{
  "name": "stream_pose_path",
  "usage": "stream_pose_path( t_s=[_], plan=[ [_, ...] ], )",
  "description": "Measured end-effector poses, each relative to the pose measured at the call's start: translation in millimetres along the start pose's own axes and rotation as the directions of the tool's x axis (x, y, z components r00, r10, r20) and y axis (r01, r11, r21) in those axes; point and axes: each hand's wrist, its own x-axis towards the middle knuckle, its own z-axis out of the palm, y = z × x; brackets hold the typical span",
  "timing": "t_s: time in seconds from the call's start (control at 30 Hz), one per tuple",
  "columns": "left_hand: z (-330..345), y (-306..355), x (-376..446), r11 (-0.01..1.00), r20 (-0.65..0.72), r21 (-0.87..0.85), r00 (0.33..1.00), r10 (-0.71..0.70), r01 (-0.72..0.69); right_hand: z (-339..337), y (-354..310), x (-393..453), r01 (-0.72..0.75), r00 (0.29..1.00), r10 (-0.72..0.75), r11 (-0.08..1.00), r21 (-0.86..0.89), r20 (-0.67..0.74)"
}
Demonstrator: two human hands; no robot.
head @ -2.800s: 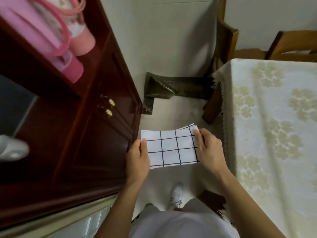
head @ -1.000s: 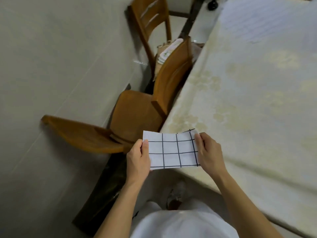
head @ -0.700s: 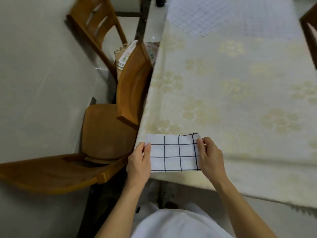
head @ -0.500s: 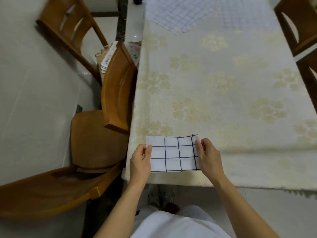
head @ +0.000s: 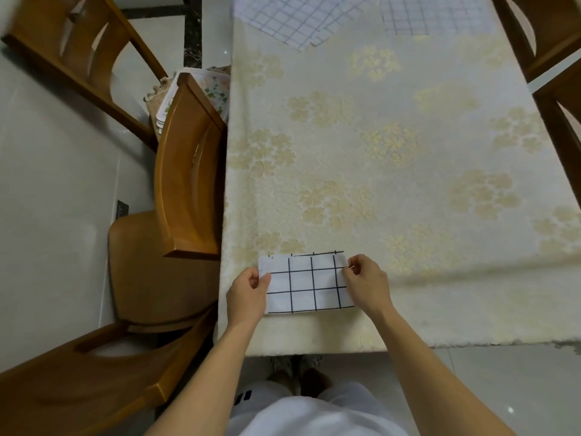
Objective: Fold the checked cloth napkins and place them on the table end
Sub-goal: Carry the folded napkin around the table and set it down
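A person in light clothing stands at the near end of a dining table covered by a cream tablecloth with pale gold flower clusters, both bare forearms reaching forward. The left hand pinches the left edge of a folded checked napkin, thumb on top and fingers curled beneath, while the right hand pinches the right edge near its far corner, fingers bent around the cloth. The napkin, white with a dark grid, sits low over the near left part of the tabletop, just inside the table's near edge; whether it rests flat on the tablecloth cannot be told. To the left, a wooden chair is pushed against the table's long side, its curved back touching the cloth's edge, and a second wooden chair stands farther off on the pale tiled floor. Between them lies a stack of patterned fabrics. At the far end of the table, unfolded checked napkins lie spread out. More chair backs show at the right edge.
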Motion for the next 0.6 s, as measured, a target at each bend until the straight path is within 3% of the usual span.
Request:
stream_pose_path(
  t_s=[0.4, 0.6],
  plan=[
    [6.4, -9.7, 22.9, 0.94, -0.103, 0.331, 0.987, 0.126, -0.086, 20.4, 5.7, 13.9, -0.137, 0.989, 0.122, 0.974, -0.182, -0.088],
    [6.8, -10.7, 24.1, 0.925, -0.119, 0.367, 0.981, 0.15, -0.097, 21.6, 6.7, 12.8, -0.172, 0.982, 0.155, 0.97, -0.172, -0.107]
  ],
)
